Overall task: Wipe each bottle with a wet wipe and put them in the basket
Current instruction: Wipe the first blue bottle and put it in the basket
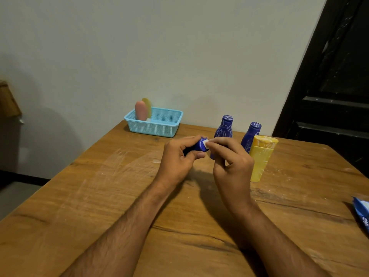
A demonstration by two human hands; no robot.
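Note:
My left hand (177,156) grips a small blue bottle (200,146) lying sideways above the table, its cap end facing me. My right hand (229,160) pinches a small white wet wipe (205,143) against that cap end. Two more blue bottles stand upright behind my hands, one (225,126) just behind my fingers and one (252,134) further right. A yellow bottle (261,156) stands cap-down in front of the right blue one. The light blue mesh basket (159,126) sits at the table's far edge, holding a pink bottle (141,110) and a yellow one (147,105).
The wooden table (119,196) carries whitish smears on its left half. A blue wipes packet (362,212) pokes in at the right edge. A pale wall rises behind the table, and a black door (329,86) stands at the right.

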